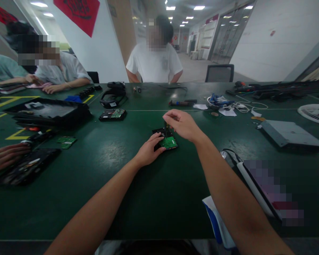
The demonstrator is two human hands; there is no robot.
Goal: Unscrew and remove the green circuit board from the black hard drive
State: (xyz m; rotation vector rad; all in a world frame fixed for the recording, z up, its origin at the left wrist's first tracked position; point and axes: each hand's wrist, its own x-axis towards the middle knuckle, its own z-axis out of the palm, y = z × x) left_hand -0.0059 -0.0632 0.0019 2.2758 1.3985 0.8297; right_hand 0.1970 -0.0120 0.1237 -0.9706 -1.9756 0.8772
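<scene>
A hard drive (170,142) with a green circuit board facing up lies on the table in front of me. My left hand (149,149) grips its left side, fingers over the top and thumb along the near edge. Above the drive, my right hand (181,124) is closed in a pinch around a small screwdriver (166,129). The screwdriver stands about upright, its dark shaft reaching down to the board. Its tip is too small to make out, and my fingers hide most of the handle.
Around me on the green table (117,198) are another hard drive (112,114), a black tray (50,111), a loose circuit board (67,141), a grey metal box (289,134) and tangled cables (220,101). A co-worker's hand (7,157) rests at left; a person (155,60) is opposite.
</scene>
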